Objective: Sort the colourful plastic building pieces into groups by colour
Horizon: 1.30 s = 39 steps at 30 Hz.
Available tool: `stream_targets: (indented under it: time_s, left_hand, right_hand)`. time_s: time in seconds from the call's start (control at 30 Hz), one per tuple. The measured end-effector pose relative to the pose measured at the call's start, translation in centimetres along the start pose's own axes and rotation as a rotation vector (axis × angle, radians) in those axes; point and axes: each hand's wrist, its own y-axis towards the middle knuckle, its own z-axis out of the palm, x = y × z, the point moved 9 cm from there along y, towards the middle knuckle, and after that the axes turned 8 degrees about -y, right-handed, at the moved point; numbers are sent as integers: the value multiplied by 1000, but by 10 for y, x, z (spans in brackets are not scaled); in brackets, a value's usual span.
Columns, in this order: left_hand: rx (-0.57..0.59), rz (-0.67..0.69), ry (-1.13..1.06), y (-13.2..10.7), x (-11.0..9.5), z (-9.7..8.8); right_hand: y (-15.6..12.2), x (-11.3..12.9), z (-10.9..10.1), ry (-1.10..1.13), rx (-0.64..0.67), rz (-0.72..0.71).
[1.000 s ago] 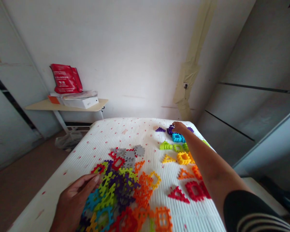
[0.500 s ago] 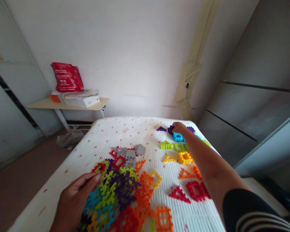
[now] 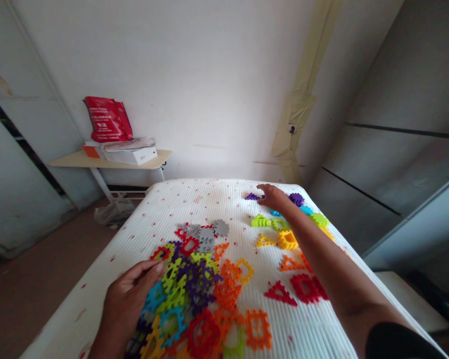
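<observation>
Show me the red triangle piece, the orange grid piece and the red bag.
Red triangle piece (image 3: 280,301), head view, bottom edge.
Orange grid piece (image 3: 258,329), head view, centre crossbar.
Red bag (image 3: 108,119), head view, front face.

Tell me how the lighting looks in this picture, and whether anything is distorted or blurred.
In the head view, the wide lens makes the wall lean and the white mattress taper sharply away; the light is soft and rather dim, without strong glare; the plastic building pieces look fairly sharp, though the bottom edge cuts off their pile.
</observation>
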Motion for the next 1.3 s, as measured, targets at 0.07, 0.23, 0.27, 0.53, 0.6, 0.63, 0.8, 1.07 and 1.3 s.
stream_targets:
  time_s: [0.07,0.23,0.27,0.53,0.6,0.63,0.8,1.07,1.3]
  left_hand:
    - [-24,0,-8,-2,-1,-3]
    - [-77,24,35,-7,-17,-14]
    - [-93,42,56,-7,-21,-17]
    - [-208,97,49,0,-24,-34]
    - [-221,84,21,4,-20,-37]
    - [-225,79,11,6,-18,-39]
    - [-293,94,-64,11,-14,-55]
    - [-385,30,-265,29,18,-72]
    - [-351,61,-271,29,21,-67]
  right_hand:
    - [-36,36,-4,35,-19,-118]
    - [-165,141,-11,223,-198,-605]
    - [-189,154,-11,255,-236,-656]
    - [-283,185,6,282,-574,-862]
    - [-285,189,13,256,-592,-878]
    - [-284,191,16,247,-595,-880]
    - [-281,196,19,224,-608,-865]
    - [-280,196,22,221,-600,-864]
    - [-280,194,21,253,-576,-844]
